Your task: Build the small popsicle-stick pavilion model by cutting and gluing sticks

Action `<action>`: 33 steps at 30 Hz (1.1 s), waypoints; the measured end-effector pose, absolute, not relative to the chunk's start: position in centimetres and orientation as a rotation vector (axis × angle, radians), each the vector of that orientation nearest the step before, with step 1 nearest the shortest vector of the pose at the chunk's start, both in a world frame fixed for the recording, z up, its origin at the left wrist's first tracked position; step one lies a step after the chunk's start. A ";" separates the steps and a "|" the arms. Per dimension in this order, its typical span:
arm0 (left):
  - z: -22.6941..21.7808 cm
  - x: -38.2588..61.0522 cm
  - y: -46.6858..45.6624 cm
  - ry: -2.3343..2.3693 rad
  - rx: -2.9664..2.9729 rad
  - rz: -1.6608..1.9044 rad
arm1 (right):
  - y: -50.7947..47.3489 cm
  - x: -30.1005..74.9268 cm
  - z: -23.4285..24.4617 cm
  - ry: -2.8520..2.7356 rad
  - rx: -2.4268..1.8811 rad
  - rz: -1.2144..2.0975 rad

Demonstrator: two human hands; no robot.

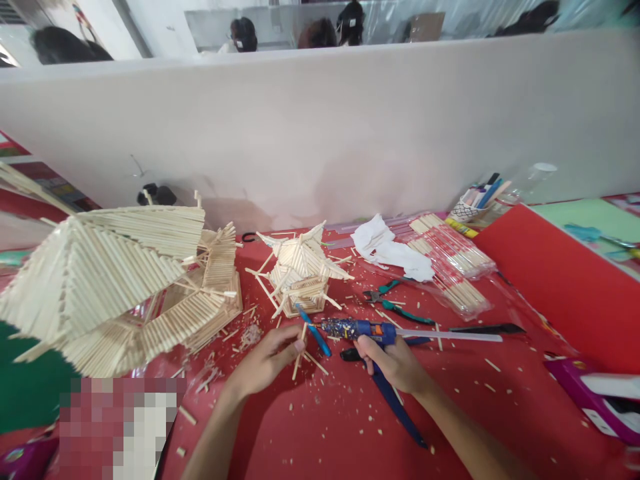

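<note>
My left hand (pixel 273 357) is closed, pinching a short wooden stick (pixel 304 331) between thumb and fingers, close to the glue gun's nozzle. A blue hot glue gun (pixel 367 330) is gripped in my right hand (pixel 393 363), its nozzle pointing left. From its back end sticks out a long translucent glue stick (pixel 450 335). A blue pen-like tool (pixel 317 339) lies just beyond my left fingers. Behind it stands a small model pavilion (pixel 303 267) made of wooden sticks. Under my right hand lies a tool with long blue handles (pixel 397 407).
A larger stick-built model (pixel 120 280) fills the left side. Green-handled pliers (pixel 395 307), white tissue (pixel 390 250), and packs of chopsticks (pixel 453 260) lie at the right, near a red board (pixel 565 287). Offcuts litter the red table (pixel 340 440). A white partition (pixel 320 127) rises behind.
</note>
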State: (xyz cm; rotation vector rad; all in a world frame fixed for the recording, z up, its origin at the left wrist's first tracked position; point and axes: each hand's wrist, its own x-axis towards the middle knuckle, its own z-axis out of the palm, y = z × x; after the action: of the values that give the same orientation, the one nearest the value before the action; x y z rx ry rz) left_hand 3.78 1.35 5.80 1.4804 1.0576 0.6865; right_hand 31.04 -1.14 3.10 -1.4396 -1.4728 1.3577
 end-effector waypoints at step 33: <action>6.5 6.0 1.0 0.964 1.299 0.592 | -0.2 29.7 5.3 -1.658 -1.277 1.198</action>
State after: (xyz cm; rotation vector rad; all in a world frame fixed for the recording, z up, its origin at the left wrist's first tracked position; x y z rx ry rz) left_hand 6.03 0.99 6.50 1.2987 0.9639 0.5920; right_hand 29.72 -0.16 5.26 -1.2769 -1.6577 1.1979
